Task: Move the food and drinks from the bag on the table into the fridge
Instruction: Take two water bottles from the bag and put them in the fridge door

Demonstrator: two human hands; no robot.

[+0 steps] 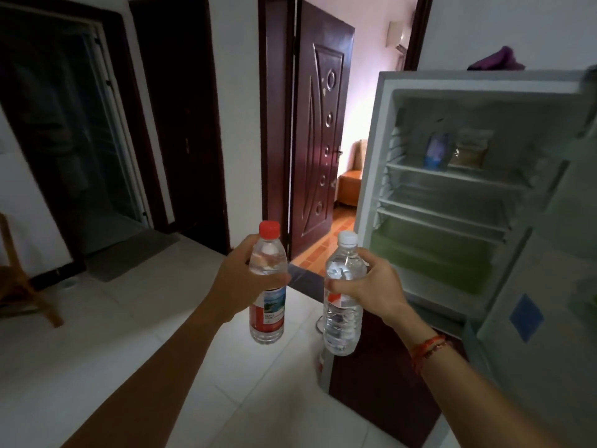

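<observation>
My left hand (pixel 240 279) grips a clear water bottle with a red cap and red label (pixel 268 305), held upright over the floor. My right hand (pixel 371 286) grips a second clear water bottle with a white cap (pixel 343 321), also upright, just right of the first. The fridge (pixel 374 150) stands open at the right, its white shelves (pixel 452 179) showing. Two packets (pixel 454 150) stand on the top shelf; a green drawer (pixel 429 257) sits lower down. Both bottles are left of and short of the fridge opening. The bag and table are out of view.
The fridge's open door (pixel 549 318) with a blue sticker swings out at the right. A carved brown room door (pixel 318 130) stands open ahead, leading to an orange-floored room. A dark doorway (pixel 80 124) is at left, a wooden chair leg (pixel 29 286) at far left. White floor tiles lie underfoot.
</observation>
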